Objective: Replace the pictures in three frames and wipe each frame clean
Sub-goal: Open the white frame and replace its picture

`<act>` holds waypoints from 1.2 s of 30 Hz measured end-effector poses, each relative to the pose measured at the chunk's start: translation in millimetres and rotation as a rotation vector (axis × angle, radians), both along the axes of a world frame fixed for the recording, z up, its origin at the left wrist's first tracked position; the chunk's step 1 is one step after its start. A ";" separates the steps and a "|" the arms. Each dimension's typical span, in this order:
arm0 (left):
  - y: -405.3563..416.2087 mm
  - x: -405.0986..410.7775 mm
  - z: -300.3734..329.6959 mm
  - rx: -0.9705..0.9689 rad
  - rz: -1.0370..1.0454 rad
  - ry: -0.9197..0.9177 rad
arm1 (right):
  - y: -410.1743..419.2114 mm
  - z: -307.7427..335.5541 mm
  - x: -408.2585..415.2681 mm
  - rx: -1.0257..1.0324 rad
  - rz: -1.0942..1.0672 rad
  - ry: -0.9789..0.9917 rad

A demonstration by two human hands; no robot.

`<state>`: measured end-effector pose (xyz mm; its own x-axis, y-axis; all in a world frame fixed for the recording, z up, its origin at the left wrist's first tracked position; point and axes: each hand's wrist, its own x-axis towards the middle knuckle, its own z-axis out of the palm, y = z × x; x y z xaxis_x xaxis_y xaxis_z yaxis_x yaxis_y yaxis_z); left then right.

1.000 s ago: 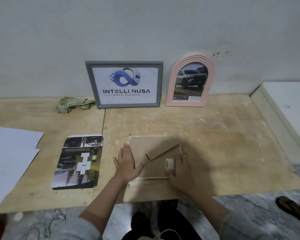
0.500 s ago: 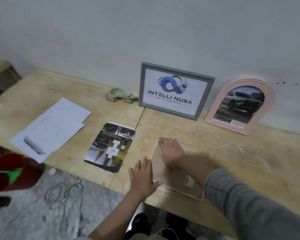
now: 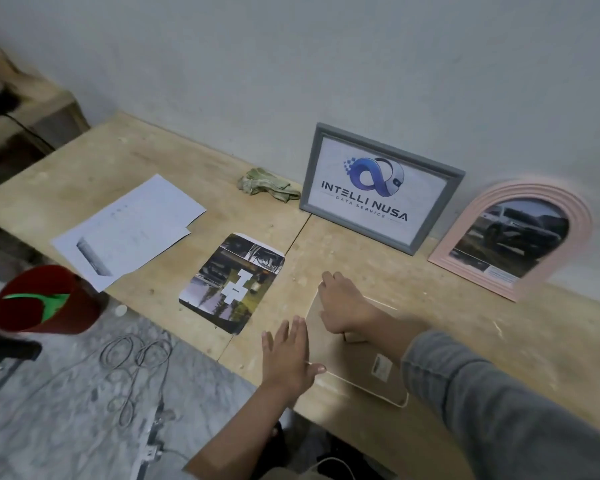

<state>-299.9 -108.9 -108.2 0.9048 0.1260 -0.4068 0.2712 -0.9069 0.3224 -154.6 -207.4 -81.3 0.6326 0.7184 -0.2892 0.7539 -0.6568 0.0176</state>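
Note:
A white frame lies face down near the table's front edge, its brown backing board up. My right hand presses flat on the far left part of that backing. My left hand lies with straight fingers on the table at the frame's left edge, thumb touching the rim. A printed picture lies flat to the left of the frame. A grey frame with a logo and a pink arched frame with a car photo lean on the wall. A green cloth lies left of the grey frame.
White paper sheets lie on the wooden table at the left. A red bin with a green scrap and loose cables are on the floor below the table's front edge.
The view swung left and tilted. My right hand moved from the frame's near right corner to its far left part. My left hand slid off the backing to the frame's left edge.

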 end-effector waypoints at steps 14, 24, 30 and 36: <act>-0.5 -0.6 -0.5 -0.005 0.019 -0.007 | -8.8 -2.3 6.9 -0.014 0.049 0.021; -1.1 -0.8 1.9 -0.013 0.026 -0.011 | -8.2 8.7 11.5 0.020 -0.071 0.178; -2.2 -0.2 3.8 -0.002 0.029 -0.012 | 2.7 11.6 12.8 -0.126 0.033 0.097; -2.7 0.1 4.5 0.015 0.029 -0.006 | 8.6 16.1 9.0 -0.189 -0.014 0.120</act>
